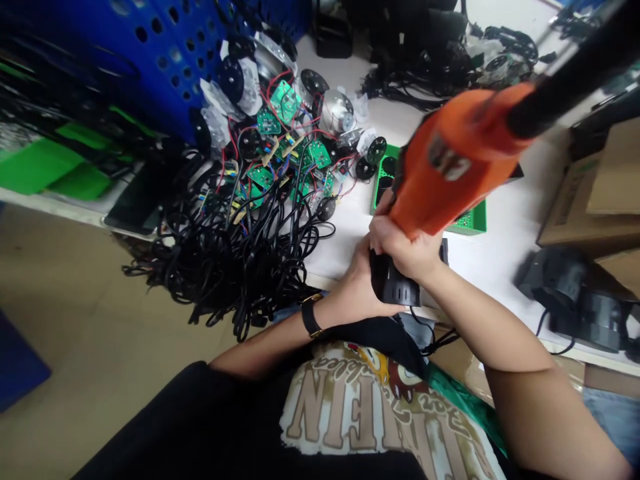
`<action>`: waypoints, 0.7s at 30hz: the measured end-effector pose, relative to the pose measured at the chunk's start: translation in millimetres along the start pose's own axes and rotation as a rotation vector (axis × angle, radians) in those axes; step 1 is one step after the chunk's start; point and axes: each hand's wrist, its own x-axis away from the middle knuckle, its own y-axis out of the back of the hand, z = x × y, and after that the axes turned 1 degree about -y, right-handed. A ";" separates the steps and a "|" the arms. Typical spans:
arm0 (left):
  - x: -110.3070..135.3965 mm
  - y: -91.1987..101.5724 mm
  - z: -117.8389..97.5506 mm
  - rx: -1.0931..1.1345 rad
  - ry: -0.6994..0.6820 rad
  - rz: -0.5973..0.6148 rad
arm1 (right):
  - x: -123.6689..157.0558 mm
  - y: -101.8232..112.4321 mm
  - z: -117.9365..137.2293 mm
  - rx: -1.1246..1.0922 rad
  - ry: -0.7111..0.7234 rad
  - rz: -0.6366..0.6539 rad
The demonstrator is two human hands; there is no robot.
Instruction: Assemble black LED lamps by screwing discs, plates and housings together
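My right hand point(403, 250) is shut around the lower end of an orange power tool point(450, 160), whose black shaft runs up to the top right corner. Just below it, my left hand point(347, 287) cups a black plastic housing point(393, 283) against the table edge. The tool's tip is hidden behind my fingers, so I cannot tell where it meets the housing. A thin black cord trails down from the housing. A black-strapped wristwatch point(310, 317) sits on my left wrist.
A heap of black cables point(225, 260) and green circuit boards point(285, 100) wired to silver motors point(336, 112) lies left of my hands. A green tray point(470, 223) sits beyond them. A blue perforated crate point(155, 60) stands far left, cardboard boxes point(595, 200) right.
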 end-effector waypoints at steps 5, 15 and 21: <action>-1.9 4.5 1.1 0.014 0.013 0.055 | -6.1 -1.8 3.0 -0.062 0.039 0.025; 2.9 5.0 4.6 0.098 -0.089 -0.064 | 15.6 33.8 82.6 -0.426 -0.028 -0.338; 3.0 3.5 6.3 0.108 -0.124 -0.100 | 55.8 31.6 99.6 -0.325 -0.180 -0.260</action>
